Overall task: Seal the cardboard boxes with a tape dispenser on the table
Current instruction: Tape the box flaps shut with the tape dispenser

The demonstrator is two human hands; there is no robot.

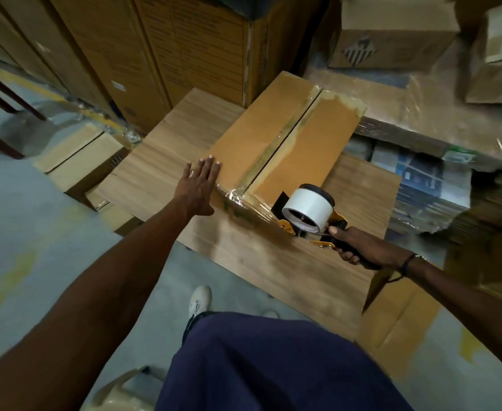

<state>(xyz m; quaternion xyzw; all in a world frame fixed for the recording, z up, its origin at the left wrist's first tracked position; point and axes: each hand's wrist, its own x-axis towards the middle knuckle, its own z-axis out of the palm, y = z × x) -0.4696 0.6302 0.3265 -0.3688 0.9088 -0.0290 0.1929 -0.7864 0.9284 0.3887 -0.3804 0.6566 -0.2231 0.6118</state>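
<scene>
A brown cardboard box (pixel 243 134) lies on the wooden table (pixel 166 149), its two top flaps closed with a dark seam down the middle. Shiny tape runs along the seam and wraps the near edge. My left hand (pixel 197 185) presses flat with straight fingers against the box's near left corner. My right hand (pixel 359 247) grips the black handle of a yellow tape dispenser (pixel 309 212) carrying a white tape roll. The dispenser sits at the box's near right corner, touching its end face.
Tall stacked cartons (pixel 166 48) stand behind the table. Wrapped flat cardboard (pixel 421 114) and bundled packs (pixel 421 185) lie to the right. A smaller box (pixel 80 161) sits on the floor at left, an open carton (pixel 398 315) at lower right. My leg and shoe are below.
</scene>
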